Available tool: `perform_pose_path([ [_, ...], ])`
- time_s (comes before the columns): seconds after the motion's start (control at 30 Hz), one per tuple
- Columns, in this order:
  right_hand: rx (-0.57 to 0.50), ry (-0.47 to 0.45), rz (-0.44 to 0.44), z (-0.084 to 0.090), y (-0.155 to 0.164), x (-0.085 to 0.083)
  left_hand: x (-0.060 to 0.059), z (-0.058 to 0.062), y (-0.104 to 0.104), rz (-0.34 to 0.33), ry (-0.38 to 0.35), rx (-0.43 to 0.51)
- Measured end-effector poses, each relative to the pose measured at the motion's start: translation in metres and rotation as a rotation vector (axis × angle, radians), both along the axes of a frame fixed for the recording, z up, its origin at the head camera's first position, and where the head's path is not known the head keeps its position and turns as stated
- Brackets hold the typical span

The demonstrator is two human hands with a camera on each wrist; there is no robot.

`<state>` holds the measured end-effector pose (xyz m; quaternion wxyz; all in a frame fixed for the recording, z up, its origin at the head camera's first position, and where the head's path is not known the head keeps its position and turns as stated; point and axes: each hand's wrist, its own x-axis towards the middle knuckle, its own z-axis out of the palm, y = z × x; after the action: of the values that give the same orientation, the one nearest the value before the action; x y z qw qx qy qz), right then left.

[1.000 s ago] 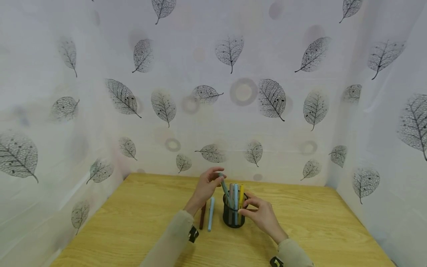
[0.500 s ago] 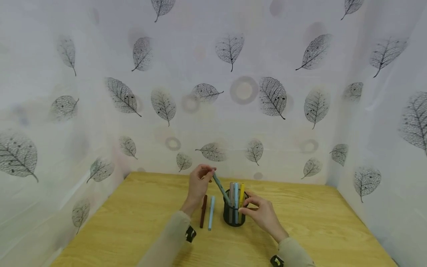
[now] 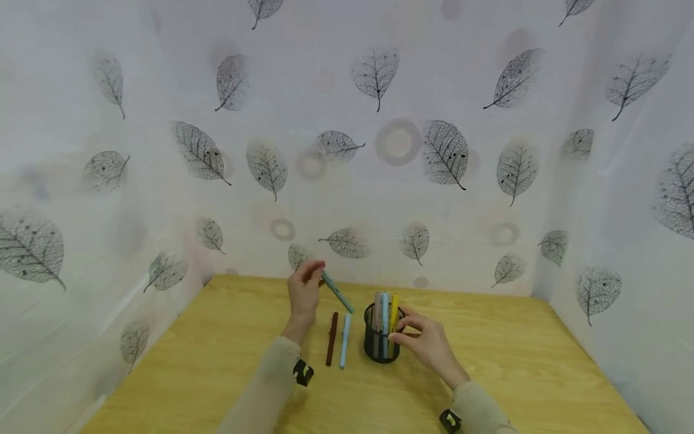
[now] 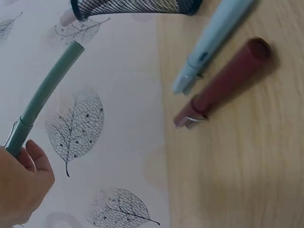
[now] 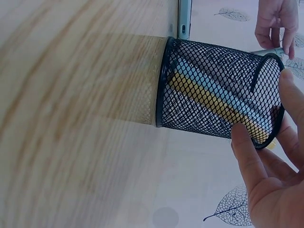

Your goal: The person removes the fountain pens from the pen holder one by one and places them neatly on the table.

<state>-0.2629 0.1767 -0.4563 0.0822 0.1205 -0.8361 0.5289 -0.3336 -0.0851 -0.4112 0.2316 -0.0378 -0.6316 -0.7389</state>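
My left hand (image 3: pixel 303 292) pinches a green pen (image 3: pixel 337 292) by its capped end, raised over the back of the table with its other end slanting down to the right. The black mesh pen holder (image 5: pixel 209 88) stands upright on the table. My right hand (image 3: pixel 431 346) grips its rim from the right, thumb and fingers spread about it. Inside the holder are a yellow pen (image 3: pixel 394 306), a light blue pen (image 3: pixel 385 306) and a greyish pen (image 3: pixel 377 306). A dark red pen (image 4: pixel 228 78) and another light blue pen (image 4: pixel 213 40) lie side by side left of the holder.
The wooden table (image 3: pixel 233 343) reaches back to a pale curtain (image 3: pixel 336 199) printed with leaves, which also hangs at both sides. Black wrist devices (image 3: pixel 302 372) are worn on both sleeves.
My left hand has drawn the green pen out of the mesh holder and carried it left, above the table. The right hand has stayed at the holder's rim.
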Motion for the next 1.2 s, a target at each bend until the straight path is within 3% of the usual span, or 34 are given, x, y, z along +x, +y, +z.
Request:
perform_pose_path([
  [0.13, -0.001, 0.003, -0.003, -0.001, 0.001, -0.001, -0.001, -0.007, -0.007, -0.028, -0.052, -0.035],
  [0.33, 0.007, -0.012, 0.007, -0.001, 0.0, -0.003, -0.004, -0.02, -0.025, -0.124, -0.143, -0.059],
  [0.67, 0.023, -0.021, -0.01, 0.001, 0.0, -0.002, -0.007, -0.031, -0.044, -0.233, -0.278, -0.109],
  [0.9, 0.019, -0.02, -0.009, -0.001, 0.0, 0.0, -0.011, -0.039, -0.057, -0.347, -0.268, -0.205],
  [1.2, 0.024, -0.021, -0.007, 0.002, 0.0, 0.001, -0.012, -0.039, -0.065, -0.414, -0.255, -0.226],
])
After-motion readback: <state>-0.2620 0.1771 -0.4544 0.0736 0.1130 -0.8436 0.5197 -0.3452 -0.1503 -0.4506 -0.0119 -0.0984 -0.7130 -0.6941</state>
